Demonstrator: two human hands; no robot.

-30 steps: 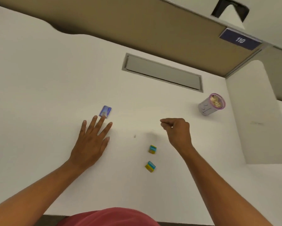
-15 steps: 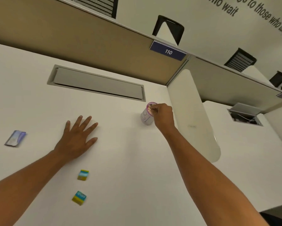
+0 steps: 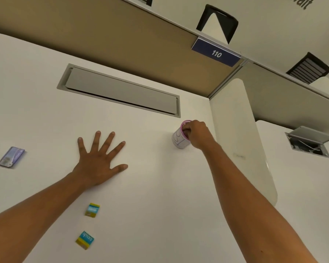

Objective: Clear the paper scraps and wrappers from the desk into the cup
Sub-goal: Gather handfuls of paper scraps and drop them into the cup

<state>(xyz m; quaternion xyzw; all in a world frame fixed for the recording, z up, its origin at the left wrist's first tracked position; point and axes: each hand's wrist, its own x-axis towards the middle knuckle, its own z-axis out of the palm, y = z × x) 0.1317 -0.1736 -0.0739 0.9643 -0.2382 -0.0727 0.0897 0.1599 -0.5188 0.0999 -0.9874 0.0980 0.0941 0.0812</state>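
Right hand (image 3: 196, 134) at the mouth of the cup (image 3: 179, 138), fingers curled down over the pink rim; whether anything is pinched between them cannot be told. Left hand (image 3: 99, 160) flat on the white counter (image 3: 159, 205), fingers straight and spread wide, holding nothing, well left of the cup.

Cup upright, long axis vertical, mouth upward, near the counter's back right corner, just beside the white divider panel (image 3: 241, 139).

Blue wrapper (image 3: 11, 156) flat on the counter far left of the cup, beyond the left hand, long axis running toward the back and slightly right. Upper teal-and-yellow wrapper (image 3: 92, 210) nearer than the left hand, left of the cup. Lower teal-and-yellow wrapper (image 3: 85, 240) nearer again, tilted, printed side up.

Grey recessed flap (image 3: 120, 91) set into the counter behind and left of the cup. Blue "110" sign (image 3: 216, 53) on the partition behind the cup.
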